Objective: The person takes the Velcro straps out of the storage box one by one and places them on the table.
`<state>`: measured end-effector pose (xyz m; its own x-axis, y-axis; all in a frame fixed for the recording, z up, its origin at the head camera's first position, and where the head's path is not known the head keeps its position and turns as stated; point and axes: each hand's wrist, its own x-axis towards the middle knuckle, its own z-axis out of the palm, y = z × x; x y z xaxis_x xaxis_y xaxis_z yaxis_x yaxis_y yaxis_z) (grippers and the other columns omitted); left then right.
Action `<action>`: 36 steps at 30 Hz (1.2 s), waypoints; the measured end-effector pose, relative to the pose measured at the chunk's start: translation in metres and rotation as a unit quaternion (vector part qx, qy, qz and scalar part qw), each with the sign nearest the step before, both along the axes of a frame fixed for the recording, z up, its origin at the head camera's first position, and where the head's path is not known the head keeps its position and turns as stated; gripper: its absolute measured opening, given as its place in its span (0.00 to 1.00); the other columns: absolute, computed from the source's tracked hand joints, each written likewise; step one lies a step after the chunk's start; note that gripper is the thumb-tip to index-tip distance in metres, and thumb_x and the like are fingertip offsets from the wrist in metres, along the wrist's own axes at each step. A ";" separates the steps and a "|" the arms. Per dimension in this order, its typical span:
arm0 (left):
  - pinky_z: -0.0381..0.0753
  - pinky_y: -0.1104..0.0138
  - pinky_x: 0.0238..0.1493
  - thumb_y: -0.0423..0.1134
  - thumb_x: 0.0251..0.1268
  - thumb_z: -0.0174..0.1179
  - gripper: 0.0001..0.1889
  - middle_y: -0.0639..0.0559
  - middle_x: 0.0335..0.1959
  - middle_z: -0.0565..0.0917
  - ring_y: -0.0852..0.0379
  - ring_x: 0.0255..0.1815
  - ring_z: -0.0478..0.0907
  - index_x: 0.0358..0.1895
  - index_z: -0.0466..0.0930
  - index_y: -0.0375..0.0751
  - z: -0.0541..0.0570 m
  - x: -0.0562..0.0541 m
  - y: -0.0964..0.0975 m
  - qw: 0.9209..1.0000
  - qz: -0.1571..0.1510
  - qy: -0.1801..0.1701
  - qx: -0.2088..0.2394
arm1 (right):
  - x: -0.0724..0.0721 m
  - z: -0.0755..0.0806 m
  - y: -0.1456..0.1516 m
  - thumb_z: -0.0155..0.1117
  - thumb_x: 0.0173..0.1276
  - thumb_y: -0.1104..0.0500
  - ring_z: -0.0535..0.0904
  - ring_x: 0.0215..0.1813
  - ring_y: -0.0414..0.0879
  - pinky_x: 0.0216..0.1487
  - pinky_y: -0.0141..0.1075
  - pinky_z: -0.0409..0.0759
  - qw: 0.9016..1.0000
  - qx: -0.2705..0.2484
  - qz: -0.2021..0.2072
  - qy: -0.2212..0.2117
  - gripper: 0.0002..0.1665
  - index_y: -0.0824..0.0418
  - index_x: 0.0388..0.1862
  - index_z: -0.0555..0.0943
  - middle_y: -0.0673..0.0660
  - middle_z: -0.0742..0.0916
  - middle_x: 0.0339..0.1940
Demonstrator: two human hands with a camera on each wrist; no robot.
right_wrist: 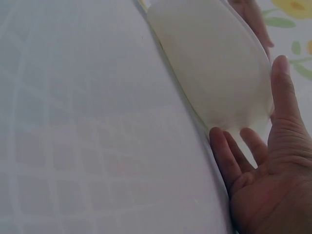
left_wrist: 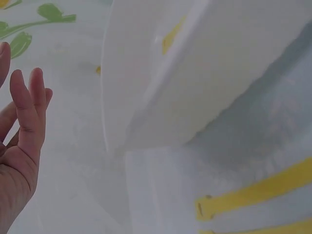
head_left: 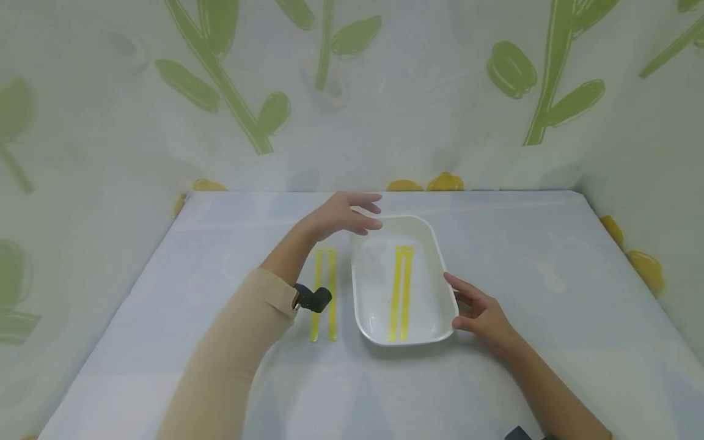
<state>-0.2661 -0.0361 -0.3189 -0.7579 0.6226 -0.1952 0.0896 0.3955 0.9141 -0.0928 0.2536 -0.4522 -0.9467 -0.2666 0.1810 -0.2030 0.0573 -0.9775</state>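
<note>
A white rectangular dish (head_left: 368, 287) with rounded corners stands on the table, its wall seen close up in the left wrist view. Two yellow strips (head_left: 407, 293) lie lengthwise inside, meeting at their far ends. My right hand (head_left: 484, 318) touches the dish's right side; in the right wrist view its thumb points up along the rim and the other fingertips rest against the outer wall. Over the dish's far left corner hovers my left hand (head_left: 349, 214), fingers loosely extended and holding nothing. Left of the dish, two more yellow strips (head_left: 332, 318) run parallel on the table.
The table (head_left: 220, 256) has a pale patterned cover. Behind it hangs a white backdrop (head_left: 429, 110) with green leaves and yellow flowers, which also rises along both sides. A black wrist device (head_left: 313, 298) sits on the left forearm, below a beige sleeve (head_left: 236, 342).
</note>
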 end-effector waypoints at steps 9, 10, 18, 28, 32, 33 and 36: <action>0.81 0.64 0.48 0.39 0.56 0.68 0.35 0.43 0.59 0.76 0.43 0.53 0.79 0.68 0.66 0.44 -0.010 0.003 0.037 0.999 -0.012 -0.028 0.025 | 0.000 0.002 0.001 0.70 0.57 0.64 0.76 0.54 0.34 0.43 0.31 0.82 1.000 0.003 0.002 0.002 0.43 0.60 0.71 0.63 0.36 0.75 0.63; 0.81 0.65 0.47 0.39 0.56 0.68 0.34 0.43 0.58 0.76 0.43 0.53 0.79 0.68 0.67 0.44 -0.012 0.004 0.041 0.999 -0.013 -0.029 0.022 | 0.000 0.002 0.001 0.70 0.57 0.65 0.76 0.54 0.34 0.43 0.31 0.82 1.000 0.006 0.000 0.001 0.43 0.60 0.71 0.63 0.36 0.74 0.63; 0.81 0.68 0.45 0.35 0.55 0.68 0.31 0.43 0.53 0.78 0.48 0.47 0.82 0.64 0.71 0.39 -0.037 0.006 0.066 0.998 0.012 -0.056 0.011 | -0.001 0.002 0.000 0.70 0.57 0.66 0.76 0.53 0.33 0.44 0.30 0.81 1.000 0.019 -0.010 0.000 0.43 0.62 0.71 0.63 0.35 0.74 0.63; 0.82 0.69 0.42 0.33 0.51 0.70 0.31 0.38 0.50 0.81 0.56 0.36 0.79 0.62 0.72 0.33 -0.060 0.009 0.083 0.990 0.110 -0.089 -0.001 | -0.003 0.005 0.000 0.70 0.58 0.63 0.74 0.55 0.30 0.46 0.28 0.80 0.999 0.044 -0.025 -0.014 0.43 0.59 0.72 0.63 0.31 0.72 0.63; 0.82 0.71 0.35 0.34 0.50 0.72 0.32 0.37 0.49 0.81 0.59 0.28 0.77 0.60 0.73 0.32 -0.072 0.011 0.087 0.988 0.132 -0.079 -0.015 | -0.003 0.006 0.000 0.70 0.58 0.64 0.75 0.55 0.31 0.46 0.29 0.80 0.999 0.032 -0.020 -0.017 0.43 0.61 0.71 0.63 0.32 0.72 0.63; 0.81 0.72 0.33 0.35 0.49 0.72 0.32 0.38 0.48 0.81 0.60 0.26 0.76 0.60 0.73 0.32 -0.075 0.011 0.088 0.988 0.131 -0.073 -0.028 | -0.003 0.006 0.000 0.70 0.58 0.64 0.75 0.54 0.31 0.45 0.29 0.80 0.999 0.029 -0.019 -0.016 0.43 0.60 0.71 0.63 0.32 0.73 0.63; 0.77 0.75 0.27 0.35 0.47 0.73 0.33 0.43 0.42 0.81 0.61 0.21 0.75 0.60 0.73 0.33 -0.082 0.013 0.089 0.989 0.123 -0.048 -0.068 | -0.003 0.006 0.001 0.69 0.59 0.64 0.75 0.54 0.31 0.45 0.29 0.80 0.999 0.026 -0.014 -0.015 0.42 0.60 0.71 0.63 0.32 0.72 0.64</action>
